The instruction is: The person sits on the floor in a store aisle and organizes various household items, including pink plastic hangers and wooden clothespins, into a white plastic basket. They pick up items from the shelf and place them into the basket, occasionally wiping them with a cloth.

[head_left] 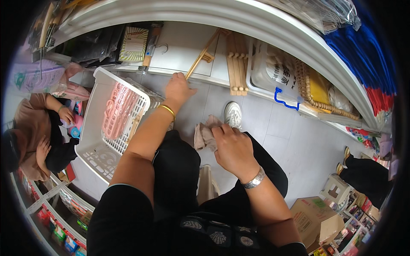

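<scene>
My left hand (179, 89), with a gold bangle at the wrist, is at the shelf edge, its fingers at the lower end of a slim wooden hanger (205, 51) that leans on the white shelf. Whether the fingers grip it is hard to tell. In my right hand (232, 149), above my knees, is a crumpled beige cloth (206, 132). To the right of the hanger lie several wooden pieces with round knobs (237, 64). Left of my arm stands a pale plastic basket (93, 134) holding pink plastic hangers (120, 112) in clear wrap.
A clear bin with a blue handle (286, 102) and a woven basket (309, 86) stand on the shelf at right. Another person (35, 137) sits at far left; a person's dark-clothed legs (365, 179) are at far right. A cardboard box (314, 220) sits at lower right.
</scene>
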The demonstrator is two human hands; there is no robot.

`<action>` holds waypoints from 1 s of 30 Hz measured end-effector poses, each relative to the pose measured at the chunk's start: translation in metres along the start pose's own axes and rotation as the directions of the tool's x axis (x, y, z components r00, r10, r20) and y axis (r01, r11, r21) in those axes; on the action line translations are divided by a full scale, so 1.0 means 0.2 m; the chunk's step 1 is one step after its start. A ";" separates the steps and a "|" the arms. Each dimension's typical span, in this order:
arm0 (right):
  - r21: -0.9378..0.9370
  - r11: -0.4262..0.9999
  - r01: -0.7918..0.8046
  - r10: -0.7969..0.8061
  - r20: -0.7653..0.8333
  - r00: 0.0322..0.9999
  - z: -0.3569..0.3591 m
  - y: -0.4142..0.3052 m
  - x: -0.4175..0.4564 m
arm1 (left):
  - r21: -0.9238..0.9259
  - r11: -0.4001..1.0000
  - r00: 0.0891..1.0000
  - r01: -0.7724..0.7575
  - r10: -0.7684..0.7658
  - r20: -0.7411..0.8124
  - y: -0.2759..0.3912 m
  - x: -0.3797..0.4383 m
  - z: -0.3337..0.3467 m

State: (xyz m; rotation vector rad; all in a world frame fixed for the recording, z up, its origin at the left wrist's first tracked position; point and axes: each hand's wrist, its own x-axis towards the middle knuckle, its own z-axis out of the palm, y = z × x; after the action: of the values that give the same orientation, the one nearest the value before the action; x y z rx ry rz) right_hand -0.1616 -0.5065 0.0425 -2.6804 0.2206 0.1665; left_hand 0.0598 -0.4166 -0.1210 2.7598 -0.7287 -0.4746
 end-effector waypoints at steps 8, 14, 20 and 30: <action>-0.035 0.999 -0.013 0.017 0.095 0.995 0.01 0.00 0.02 | -0.099 0.995 0.993 0.011 0.000 0.119 0.06 0.25 -0.02; -0.011 1.000 0.001 0.000 0.078 0.997 0.02 -0.01 0.02 | -0.119 0.991 0.972 0.059 -0.030 0.233 0.13 0.46 -0.04; -0.034 0.999 0.000 0.003 0.095 0.996 0.02 0.00 0.02 | -0.308 0.947 0.974 0.092 -0.020 0.227 0.06 0.50 0.03; -0.017 1.000 -0.023 0.023 0.032 0.999 0.02 0.01 0.03 | -0.267 0.941 0.972 -0.207 0.167 -0.167 -0.45 -0.24 -0.63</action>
State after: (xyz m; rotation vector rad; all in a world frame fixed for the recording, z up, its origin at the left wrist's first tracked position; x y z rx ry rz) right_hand -0.1564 -0.5075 0.0368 -2.6907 0.2414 0.2191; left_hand 0.1046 -0.2970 -0.0224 2.4017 -0.8098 -0.3109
